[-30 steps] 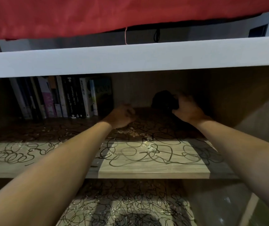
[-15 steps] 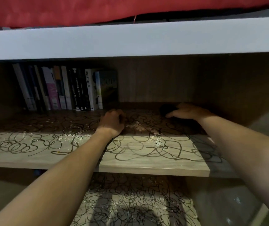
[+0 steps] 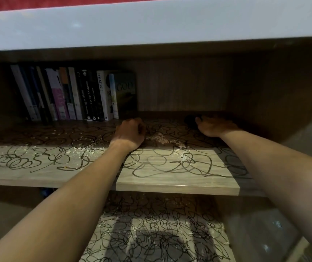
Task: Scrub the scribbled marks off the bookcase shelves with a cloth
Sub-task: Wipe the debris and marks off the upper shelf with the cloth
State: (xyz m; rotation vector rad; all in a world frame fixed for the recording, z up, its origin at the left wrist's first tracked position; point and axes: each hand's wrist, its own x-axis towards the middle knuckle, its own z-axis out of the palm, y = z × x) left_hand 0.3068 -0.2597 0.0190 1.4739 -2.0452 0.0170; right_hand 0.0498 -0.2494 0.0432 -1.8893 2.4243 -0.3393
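Since a second ago your right hand (image 3: pixel 214 126) has lowered flat onto what looks like the dark cloth (image 3: pixel 191 121) at the shelf's (image 3: pixel 177 181) back; left hand (image 3: pixel 129 134) rests fisted. Press firmly, scrubbing scribbles (image 3: pixel 166 163) forward.

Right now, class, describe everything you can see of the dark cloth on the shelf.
The dark cloth is a small black bunched lump, deep in shadow near the shelf's back right corner, lying on scribbled wood. The right hand lies flat over it, hiding most of it. Its texture and material cannot be made out.
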